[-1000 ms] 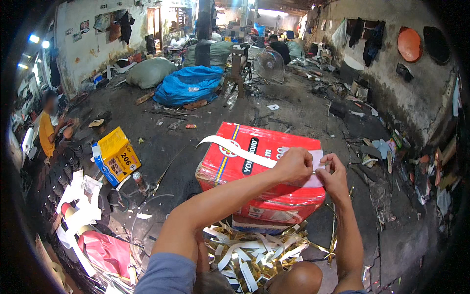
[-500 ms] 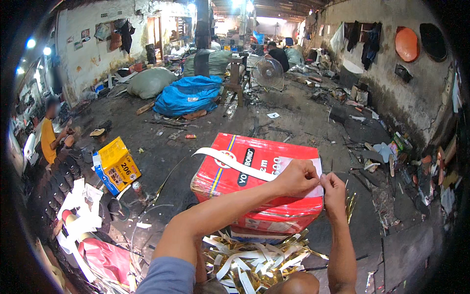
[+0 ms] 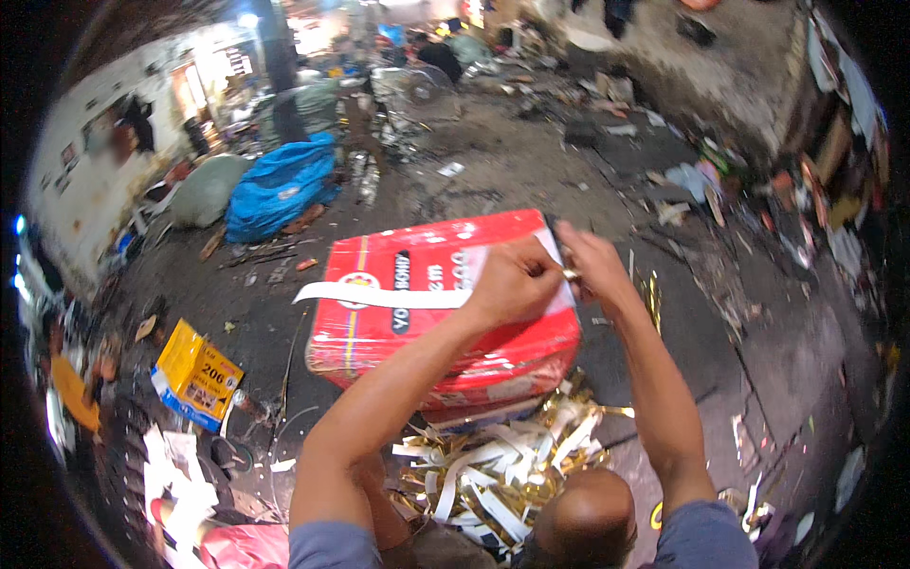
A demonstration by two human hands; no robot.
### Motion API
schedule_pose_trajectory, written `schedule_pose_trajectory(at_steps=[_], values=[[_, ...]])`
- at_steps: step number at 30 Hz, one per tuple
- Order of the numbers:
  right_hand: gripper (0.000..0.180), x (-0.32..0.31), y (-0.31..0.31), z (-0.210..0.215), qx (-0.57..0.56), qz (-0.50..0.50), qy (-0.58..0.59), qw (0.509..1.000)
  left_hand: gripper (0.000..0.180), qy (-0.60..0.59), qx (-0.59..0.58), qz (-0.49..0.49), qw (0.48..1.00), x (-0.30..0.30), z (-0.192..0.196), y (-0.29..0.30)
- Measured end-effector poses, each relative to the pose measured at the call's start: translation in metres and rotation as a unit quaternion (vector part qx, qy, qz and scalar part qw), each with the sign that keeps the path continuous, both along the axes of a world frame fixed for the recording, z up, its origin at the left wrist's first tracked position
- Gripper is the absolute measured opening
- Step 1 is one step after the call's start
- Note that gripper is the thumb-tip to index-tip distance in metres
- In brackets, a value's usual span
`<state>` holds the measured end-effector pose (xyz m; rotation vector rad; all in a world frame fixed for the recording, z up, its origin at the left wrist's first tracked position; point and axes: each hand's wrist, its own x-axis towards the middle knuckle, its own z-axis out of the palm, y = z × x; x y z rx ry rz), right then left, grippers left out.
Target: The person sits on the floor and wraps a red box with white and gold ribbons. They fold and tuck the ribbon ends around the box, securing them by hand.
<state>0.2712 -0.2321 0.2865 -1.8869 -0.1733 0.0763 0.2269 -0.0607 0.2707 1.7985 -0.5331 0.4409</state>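
A red carton (image 3: 379, 254) wrapped in clear film lies before me. A long white strip (image 3: 389, 296) runs over its top from the left into my left hand (image 3: 512, 284), whose fingers are closed on it. Close by, at the carton's right edge, my right hand (image 3: 595, 262) pinches the strip's end, where a small gold bit (image 3: 571, 274) shows between the fingertips. Motion blurs this hand somewhat. Under both hands lies a pale pinkish sheet (image 3: 561, 294). A heap of white and gold strips (image 3: 493, 474) sits below the carton, between my arms.
A yellow and blue box (image 3: 197, 375) stands on the floor to the left, with white scraps (image 3: 178, 474) nearer me. Farther off are a blue sheet (image 3: 282, 190) and a pale sack (image 3: 210, 190). Debris (image 3: 697, 180) lines the right wall. Another person in yellow (image 3: 76, 391) sits far left.
My view has swung right and tilted down. My right hand has turned and moved beyond the carton's right edge, and a gold bit now shows between the hands.
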Motion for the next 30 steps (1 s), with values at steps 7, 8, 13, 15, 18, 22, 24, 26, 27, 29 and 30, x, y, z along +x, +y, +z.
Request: schedule_pose_trajectory(at_steps=[7,8,13,15,18,22,24,26,27,29,30], values=[[0.037,0.018,0.013,-0.039,-0.109,-0.050,-0.146,0.982,0.005,-0.011,0.043,0.028,0.999,-0.006,0.001,0.008],[0.036,0.020,0.012,-0.047,-0.083,-0.059,-0.136,0.985,0.005,-0.017,0.048,0.030,0.998,-0.006,0.002,0.007],[0.037,0.018,0.017,-0.067,-0.002,-0.062,-0.090,0.994,0.006,-0.002,0.049,0.031,0.998,-0.006,0.002,0.009],[0.038,0.015,0.018,-0.072,-0.006,-0.065,-0.086,0.994,0.006,0.005,0.045,0.031,0.998,-0.006,0.002,0.009],[0.039,0.019,0.017,-0.094,0.014,-0.069,-0.064,0.995,0.006,0.010,0.054,0.033,0.998,-0.006,0.002,0.009],[0.040,0.022,0.014,-0.127,0.048,-0.064,-0.034,0.996,0.006,0.004,0.045,0.028,0.999,-0.002,0.000,0.009],[0.039,0.026,0.013,-0.140,0.066,-0.063,-0.034,0.995,0.005,0.009,0.049,0.025,0.998,-0.002,0.001,0.008],[0.037,0.028,0.011,-0.153,0.057,-0.074,-0.042,0.995,0.005,0.024,0.043,0.016,0.999,0.000,-0.001,0.008],[0.037,0.028,0.013,-0.158,0.041,-0.081,-0.050,0.995,0.005,0.037,0.036,0.014,0.999,0.001,-0.004,0.012],[0.036,0.023,0.004,-0.180,-0.001,-0.087,-0.038,0.995,0.004,0.034,0.036,0.012,0.999,0.000,-0.005,0.011],[0.036,0.019,-0.008,-0.201,-0.023,-0.085,-0.020,0.996,0.004,0.018,0.046,0.013,0.999,-0.001,-0.004,0.008]])
